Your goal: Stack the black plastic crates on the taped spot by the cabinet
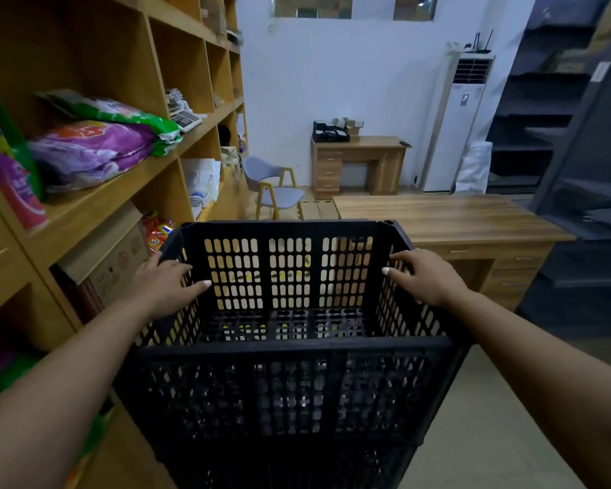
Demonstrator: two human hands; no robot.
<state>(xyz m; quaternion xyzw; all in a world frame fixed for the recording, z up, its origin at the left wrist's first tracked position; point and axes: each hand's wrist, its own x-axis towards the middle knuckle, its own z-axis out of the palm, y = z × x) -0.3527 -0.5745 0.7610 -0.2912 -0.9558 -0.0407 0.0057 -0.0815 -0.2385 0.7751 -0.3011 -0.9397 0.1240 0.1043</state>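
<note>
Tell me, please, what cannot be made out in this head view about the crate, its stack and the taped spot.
- Taped spot: only yellow flecks show through the black crate slots; its outline is hidden.
- Crates below: the bottom edge cuts off the stack, so no count.
- Fingers of left hand and right hand: wrapped over the side walls, partly hidden.
- Labels on shelf bags: blurred.
</note>
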